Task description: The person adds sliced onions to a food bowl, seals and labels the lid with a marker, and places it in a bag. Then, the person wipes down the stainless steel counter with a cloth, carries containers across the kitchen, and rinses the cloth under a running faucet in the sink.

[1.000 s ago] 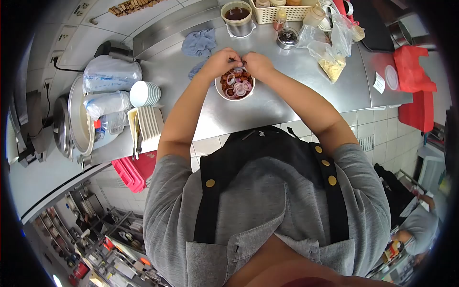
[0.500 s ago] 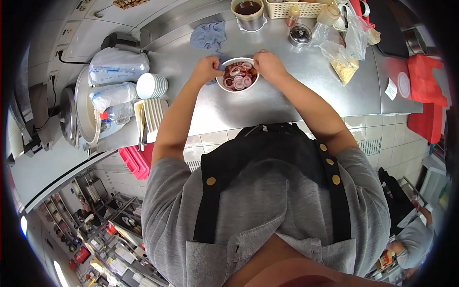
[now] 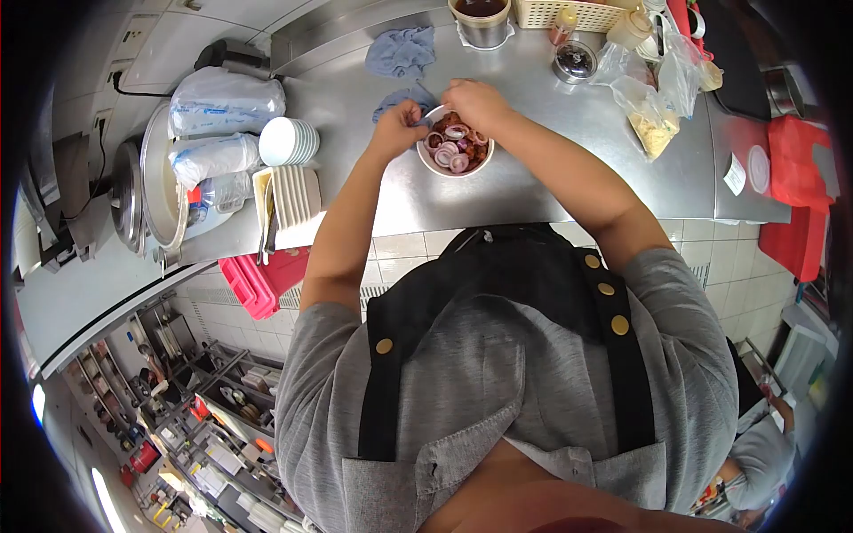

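While both our hands crowd the rim, the bowl [image 3: 441, 169] sits on the steel counter [image 3: 515, 191] right in front of us, mouth up, full of onion rings [image 3: 447, 155] over reddish-brown chunks. Flat on its base makes sense, since a loose topping like that would slide off if it tipped. As for direction, it's round, so we can't give it a long axis or a front; it just opens upward towards us.

Our left hand [image 3: 398, 131] has its fingers curled in at the left side of the rim, and our right hand [image 3: 475, 102] reaches over the far side, fingertips pointing left. They're close together, with a bluish bit [image 3: 433, 116] between them. Honestly, we can't tell if either one is pinching that or the rim. Arms coming in from both sides probably leave the near side open so we can see the food.

Just beyond the left hand there's a crumpled cloth [image 3: 404, 99], with another cloth [image 3: 402, 53] further back, likely parked there for easy reach. A pot [image 3: 484, 34] of dark liquid and a small jar [image 3: 575, 64] are behind, to the right. The white stack [image 3: 290, 142] is off left, on its side.
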`<action>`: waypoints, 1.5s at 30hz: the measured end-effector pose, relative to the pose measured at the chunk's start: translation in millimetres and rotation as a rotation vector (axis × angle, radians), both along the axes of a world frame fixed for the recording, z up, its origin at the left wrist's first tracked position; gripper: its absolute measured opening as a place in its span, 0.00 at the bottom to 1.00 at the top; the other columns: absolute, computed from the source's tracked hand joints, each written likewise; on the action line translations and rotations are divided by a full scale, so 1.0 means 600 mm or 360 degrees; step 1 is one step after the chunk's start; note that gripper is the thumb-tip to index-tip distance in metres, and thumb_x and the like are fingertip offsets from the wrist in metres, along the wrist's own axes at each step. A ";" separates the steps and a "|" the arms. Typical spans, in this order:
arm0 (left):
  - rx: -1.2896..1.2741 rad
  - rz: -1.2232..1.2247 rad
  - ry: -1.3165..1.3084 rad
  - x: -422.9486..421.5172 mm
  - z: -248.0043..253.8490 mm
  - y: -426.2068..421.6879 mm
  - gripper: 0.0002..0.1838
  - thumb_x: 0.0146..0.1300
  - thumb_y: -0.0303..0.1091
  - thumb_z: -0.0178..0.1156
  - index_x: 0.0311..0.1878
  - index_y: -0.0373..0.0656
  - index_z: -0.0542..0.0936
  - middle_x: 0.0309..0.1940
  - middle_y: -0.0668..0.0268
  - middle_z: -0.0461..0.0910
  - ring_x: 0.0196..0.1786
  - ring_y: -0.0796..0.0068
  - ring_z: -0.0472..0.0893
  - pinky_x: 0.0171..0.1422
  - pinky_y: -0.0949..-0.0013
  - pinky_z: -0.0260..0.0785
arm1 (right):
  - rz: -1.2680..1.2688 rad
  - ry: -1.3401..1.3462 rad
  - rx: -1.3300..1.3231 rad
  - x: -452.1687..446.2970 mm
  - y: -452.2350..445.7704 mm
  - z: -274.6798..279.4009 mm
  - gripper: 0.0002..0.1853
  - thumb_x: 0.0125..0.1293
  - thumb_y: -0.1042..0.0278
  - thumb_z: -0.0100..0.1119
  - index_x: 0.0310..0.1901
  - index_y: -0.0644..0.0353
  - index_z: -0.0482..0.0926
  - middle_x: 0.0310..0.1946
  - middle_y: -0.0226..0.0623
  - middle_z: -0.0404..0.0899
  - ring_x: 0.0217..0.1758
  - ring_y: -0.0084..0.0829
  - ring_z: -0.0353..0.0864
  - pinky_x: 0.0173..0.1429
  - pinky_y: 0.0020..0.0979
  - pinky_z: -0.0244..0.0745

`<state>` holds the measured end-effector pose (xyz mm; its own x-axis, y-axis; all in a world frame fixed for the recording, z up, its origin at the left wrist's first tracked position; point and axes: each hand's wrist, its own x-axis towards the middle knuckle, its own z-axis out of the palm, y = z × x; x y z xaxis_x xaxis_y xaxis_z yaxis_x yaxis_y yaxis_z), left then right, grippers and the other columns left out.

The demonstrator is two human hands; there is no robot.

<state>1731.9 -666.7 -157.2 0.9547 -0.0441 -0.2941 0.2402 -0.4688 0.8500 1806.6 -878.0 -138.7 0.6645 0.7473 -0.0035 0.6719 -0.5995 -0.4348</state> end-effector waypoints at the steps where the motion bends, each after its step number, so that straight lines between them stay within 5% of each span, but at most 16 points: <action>1: -0.0159 0.0119 0.0029 -0.019 0.001 0.003 0.14 0.48 0.23 0.67 0.29 0.45 0.69 0.23 0.76 0.69 0.27 0.84 0.68 0.30 0.74 0.61 | -0.0048 0.0034 0.0130 0.000 -0.010 -0.009 0.07 0.60 0.71 0.59 0.38 0.59 0.84 0.43 0.44 0.81 0.49 0.46 0.83 0.52 0.44 0.79; 12: -0.0694 0.0849 -0.0136 -0.170 -0.030 -0.077 0.16 0.58 0.20 0.65 0.36 0.49 0.67 0.28 0.75 0.73 0.26 0.87 0.72 0.27 0.80 0.62 | -0.0905 0.0350 0.0754 -0.092 -0.062 -0.086 0.07 0.72 0.71 0.49 0.46 0.64 0.70 0.42 0.56 0.79 0.44 0.58 0.79 0.49 0.50 0.75; 15: -0.1008 0.1008 -0.0042 -0.182 -0.026 -0.114 0.16 0.61 0.22 0.65 0.35 0.52 0.66 0.28 0.75 0.75 0.25 0.88 0.73 0.24 0.81 0.65 | -0.1282 0.0828 0.0902 -0.129 -0.060 -0.081 0.07 0.72 0.72 0.49 0.46 0.65 0.69 0.41 0.58 0.78 0.41 0.56 0.81 0.47 0.50 0.76; 18: -0.0985 0.0983 0.0017 -0.182 -0.014 -0.126 0.15 0.62 0.21 0.64 0.36 0.51 0.68 0.30 0.73 0.77 0.28 0.86 0.76 0.26 0.79 0.69 | -0.1573 0.1232 0.1386 -0.165 -0.044 -0.066 0.08 0.76 0.70 0.47 0.49 0.65 0.65 0.36 0.51 0.78 0.34 0.42 0.84 0.32 0.41 0.81; 21: -0.1212 0.0818 0.0204 -0.171 -0.001 -0.088 0.12 0.61 0.20 0.64 0.39 0.48 0.71 0.36 0.71 0.80 0.37 0.79 0.82 0.31 0.75 0.74 | -0.1415 0.1211 0.1319 -0.177 -0.065 -0.065 0.10 0.77 0.69 0.45 0.52 0.65 0.62 0.40 0.46 0.74 0.36 0.35 0.83 0.35 0.36 0.87; 23: -0.1392 0.1001 0.0093 -0.132 0.073 -0.052 0.14 0.58 0.17 0.60 0.40 0.48 0.70 0.35 0.70 0.77 0.37 0.79 0.80 0.34 0.73 0.74 | -0.1315 0.1035 0.1084 -0.190 -0.093 -0.054 0.09 0.77 0.68 0.46 0.50 0.65 0.63 0.37 0.42 0.74 0.33 0.29 0.81 0.34 0.32 0.83; 27: -0.1332 0.0940 -0.0457 -0.032 0.178 0.009 0.14 0.56 0.14 0.55 0.41 0.45 0.70 0.35 0.69 0.76 0.37 0.77 0.79 0.40 0.72 0.73 | -0.1280 0.1332 0.1392 -0.220 -0.145 -0.088 0.08 0.78 0.66 0.46 0.51 0.61 0.65 0.38 0.37 0.75 0.35 0.25 0.79 0.37 0.30 0.83; 29: -0.0947 0.0809 -0.0665 0.014 0.221 0.030 0.14 0.55 0.14 0.54 0.42 0.43 0.70 0.35 0.69 0.74 0.37 0.76 0.76 0.46 0.74 0.70 | -0.1146 0.1365 0.1194 -0.226 -0.181 -0.088 0.05 0.75 0.72 0.47 0.49 0.57 0.71 0.37 0.33 0.75 0.31 0.23 0.76 0.34 0.30 0.79; 30: -0.0595 0.0702 -0.0689 0.027 0.242 0.031 0.16 0.52 0.16 0.57 0.44 0.41 0.71 0.35 0.69 0.74 0.37 0.75 0.74 0.46 0.75 0.68 | -0.1186 0.1523 0.1285 -0.228 -0.192 -0.064 0.08 0.69 0.76 0.49 0.47 0.57 0.70 0.36 0.32 0.74 0.31 0.24 0.75 0.33 0.30 0.77; 32: 0.0302 0.0455 -0.1227 0.043 0.308 0.008 0.16 0.50 0.19 0.62 0.43 0.40 0.74 0.34 0.67 0.74 0.38 0.72 0.74 0.49 0.71 0.68 | -0.1205 0.1181 0.1191 -0.217 -0.224 -0.128 0.15 0.59 0.80 0.52 0.47 0.55 0.69 0.37 0.35 0.73 0.31 0.28 0.75 0.31 0.31 0.75; 34: 0.0231 0.0319 -0.1480 0.040 0.422 -0.034 0.15 0.49 0.21 0.64 0.41 0.39 0.75 0.34 0.65 0.74 0.39 0.70 0.75 0.50 0.69 0.68 | -0.1431 0.1448 0.1277 -0.207 -0.239 -0.036 0.20 0.59 0.79 0.53 0.53 0.54 0.68 0.43 0.35 0.72 0.34 0.28 0.75 0.36 0.32 0.77; 39: 0.0516 -0.0124 -0.2457 -0.009 0.730 -0.117 0.08 0.49 0.24 0.67 0.32 0.40 0.78 0.32 0.60 0.77 0.39 0.65 0.76 0.48 0.67 0.68 | -0.1505 0.1077 0.1423 -0.168 -0.286 0.014 0.23 0.60 0.77 0.54 0.58 0.55 0.67 0.54 0.35 0.68 0.42 0.28 0.76 0.43 0.32 0.78; 43: 0.0790 -0.0087 -0.2684 0.020 0.908 -0.173 0.07 0.51 0.25 0.69 0.31 0.38 0.79 0.31 0.61 0.78 0.36 0.70 0.77 0.44 0.68 0.68 | -0.1507 0.0921 0.1588 -0.155 -0.301 0.036 0.22 0.62 0.76 0.54 0.59 0.55 0.67 0.55 0.35 0.69 0.42 0.27 0.75 0.43 0.32 0.78; 45: 0.0860 -0.0209 -0.2623 0.058 0.954 -0.180 0.10 0.61 0.30 0.69 0.41 0.38 0.80 0.38 0.66 0.80 0.39 0.82 0.75 0.45 0.76 0.65 | -0.1478 0.0778 0.1583 -0.157 -0.311 0.014 0.22 0.62 0.76 0.55 0.58 0.56 0.67 0.53 0.35 0.71 0.40 0.27 0.76 0.41 0.31 0.77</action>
<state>1766.5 -774.9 415.0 0.2421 -0.3725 0.8959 -0.7043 -0.7025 -0.1017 1712.4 -1064.6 -130.4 0.9866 -0.1174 -0.1135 -0.1196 -0.0464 -0.9917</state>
